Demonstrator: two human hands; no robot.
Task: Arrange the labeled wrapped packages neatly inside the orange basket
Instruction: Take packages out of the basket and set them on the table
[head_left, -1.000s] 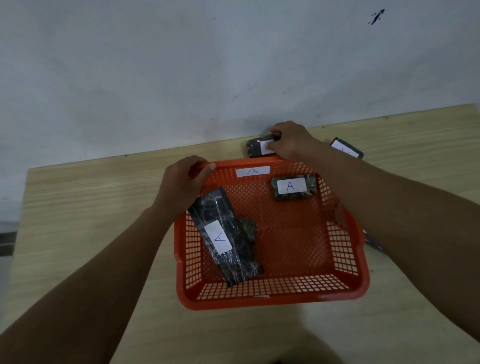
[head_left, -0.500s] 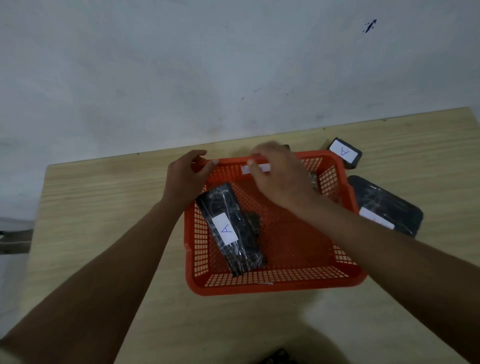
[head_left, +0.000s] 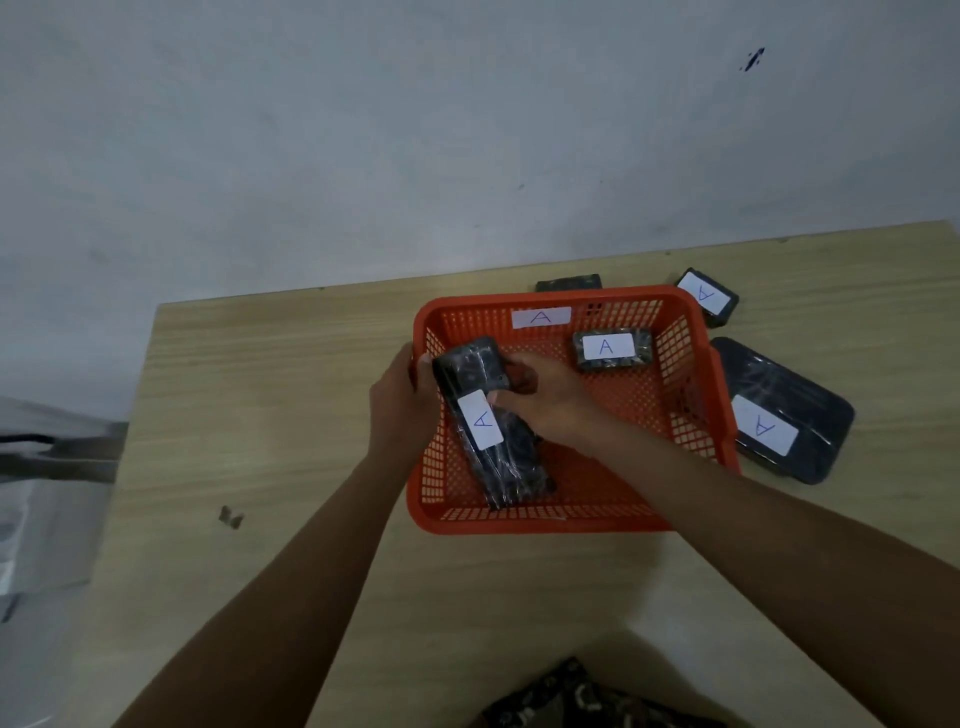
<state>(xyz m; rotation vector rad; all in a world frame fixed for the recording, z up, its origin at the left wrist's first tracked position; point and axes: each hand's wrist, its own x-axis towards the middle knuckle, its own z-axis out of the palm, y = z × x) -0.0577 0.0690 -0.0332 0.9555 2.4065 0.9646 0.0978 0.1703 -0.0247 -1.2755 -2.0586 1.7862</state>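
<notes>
Against basket's left wall | long package (head_left: 491, 431), label A, pinched by right hand (head_left: 540, 397); left hand (head_left: 402, 400) clasps orange basket (head_left: 675, 306) rim | step: straightening | next: lay flat, fetch outside packages.

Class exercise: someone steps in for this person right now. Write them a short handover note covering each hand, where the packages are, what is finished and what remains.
Left hand: gripping the left rim of the orange basket, steadying it.
Right hand: inside the basket, fingers on the long package, which lies at a slant along the left side.
Done: the long package and a small package near the back wall are in the basket.
Left: the large flat package and the small corner package lie on the table to the right; a dark package sits behind the basket. Straighten the long one, then load these.
</notes>
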